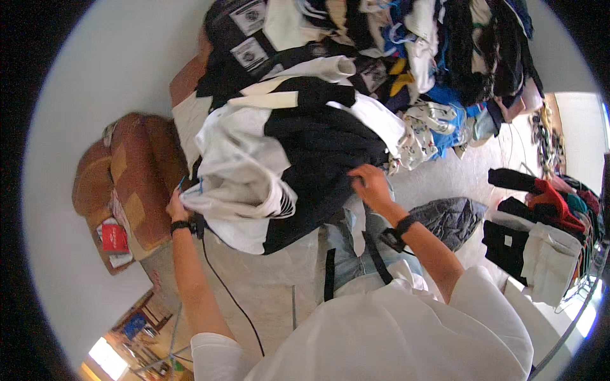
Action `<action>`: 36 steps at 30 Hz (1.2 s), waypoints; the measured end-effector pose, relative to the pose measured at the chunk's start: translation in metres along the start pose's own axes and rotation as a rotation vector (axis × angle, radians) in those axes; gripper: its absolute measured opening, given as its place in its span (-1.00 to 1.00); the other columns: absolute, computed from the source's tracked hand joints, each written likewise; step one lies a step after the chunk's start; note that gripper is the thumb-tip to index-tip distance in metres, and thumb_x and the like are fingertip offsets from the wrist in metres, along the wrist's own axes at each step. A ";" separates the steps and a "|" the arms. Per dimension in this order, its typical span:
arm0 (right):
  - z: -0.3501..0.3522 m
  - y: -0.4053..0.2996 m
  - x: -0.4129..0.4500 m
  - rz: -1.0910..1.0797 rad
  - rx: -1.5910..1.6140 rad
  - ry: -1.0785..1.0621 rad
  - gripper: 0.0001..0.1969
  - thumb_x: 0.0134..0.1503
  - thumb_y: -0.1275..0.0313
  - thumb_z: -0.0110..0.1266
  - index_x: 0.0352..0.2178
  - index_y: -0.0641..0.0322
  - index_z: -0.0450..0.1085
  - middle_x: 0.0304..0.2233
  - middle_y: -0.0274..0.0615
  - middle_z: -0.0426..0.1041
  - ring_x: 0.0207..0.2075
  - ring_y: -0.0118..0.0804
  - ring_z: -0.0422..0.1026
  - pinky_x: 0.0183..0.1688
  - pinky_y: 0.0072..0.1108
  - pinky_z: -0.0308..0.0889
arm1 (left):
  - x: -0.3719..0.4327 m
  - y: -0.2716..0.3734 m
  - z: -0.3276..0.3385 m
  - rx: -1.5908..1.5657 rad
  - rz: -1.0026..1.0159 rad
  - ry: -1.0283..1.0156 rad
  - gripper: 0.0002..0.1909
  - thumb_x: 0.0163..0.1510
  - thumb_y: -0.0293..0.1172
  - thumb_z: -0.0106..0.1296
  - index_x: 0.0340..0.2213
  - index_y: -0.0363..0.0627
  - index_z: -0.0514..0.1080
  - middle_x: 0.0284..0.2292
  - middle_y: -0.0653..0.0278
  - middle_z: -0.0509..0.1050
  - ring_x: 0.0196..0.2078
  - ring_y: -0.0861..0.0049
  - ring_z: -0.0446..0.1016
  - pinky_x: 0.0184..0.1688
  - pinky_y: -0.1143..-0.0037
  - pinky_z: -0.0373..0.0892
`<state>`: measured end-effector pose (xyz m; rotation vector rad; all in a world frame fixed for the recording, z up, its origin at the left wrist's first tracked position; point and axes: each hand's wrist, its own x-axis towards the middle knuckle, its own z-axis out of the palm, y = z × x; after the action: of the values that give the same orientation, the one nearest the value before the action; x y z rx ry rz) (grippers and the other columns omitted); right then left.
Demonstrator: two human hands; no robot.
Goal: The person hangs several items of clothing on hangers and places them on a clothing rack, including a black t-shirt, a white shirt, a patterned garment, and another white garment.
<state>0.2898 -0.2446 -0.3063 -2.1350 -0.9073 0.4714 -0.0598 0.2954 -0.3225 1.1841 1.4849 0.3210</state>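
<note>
A black-and-white garment (pixel 238 157) is spread out before me, its white part on the left and its black part on the right. My left hand (pixel 177 205) grips the white part's left edge, where a thin blue piece (pixel 181 182) sticks up by the fingers. On the black fabric's right side lies my right hand (pixel 374 188), its fingers bent; whether they pinch the cloth, I cannot tell. A striped patch (pixel 287 205) shows at the white part's lower edge. Both wrists wear black bands.
A big pile of clothes (pixel 419 52) rises behind the garment. Brown sofa-like seating (pixel 143 176) with a red packet (pixel 115 237) stands left. At right are a dark plastic bag (pixel 448 221) and a rack of hanging clothes (pixel 553 238). A black cable (pixel 228 295) runs from my left wrist.
</note>
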 end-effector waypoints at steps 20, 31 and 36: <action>-0.021 0.478 0.002 0.842 0.515 0.193 -0.34 0.01 0.49 -0.07 0.14 0.24 -0.12 -0.16 0.13 0.29 -0.13 0.02 0.33 -0.09 -0.38 0.23 | -0.338 -0.031 0.644 0.985 1.014 -0.838 -0.55 -0.16 -0.43 0.09 -0.17 -0.23 0.27 -0.16 0.05 0.29 -0.03 0.18 0.22 0.03 0.31 0.11; -0.106 0.399 0.050 0.442 0.332 0.319 -0.42 -0.06 0.28 0.02 0.02 0.19 0.13 0.09 0.35 -0.08 0.15 0.29 -0.12 0.16 -0.19 -0.14 | -0.237 -0.159 0.870 0.890 0.754 -0.872 -0.75 -0.01 -0.43 -0.06 -0.26 -0.27 0.35 -0.32 -0.02 0.45 -0.25 0.10 0.41 -0.18 0.31 0.32; -0.140 0.385 0.065 0.513 0.385 0.731 -0.75 -0.07 0.53 -0.05 -0.28 0.25 0.33 -0.12 -0.02 0.28 -0.05 -0.01 0.25 0.00 -0.39 0.15 | -0.222 -0.137 0.862 0.724 0.800 -0.941 -0.88 -0.01 -0.44 -0.09 -0.52 -0.24 0.37 -0.62 0.26 0.36 -0.55 0.46 0.33 -0.43 0.47 0.26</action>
<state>0.5888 -0.4453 -0.5117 -1.9281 0.1387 0.0666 0.5806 -0.2911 -0.5632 2.0957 0.2226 -0.2808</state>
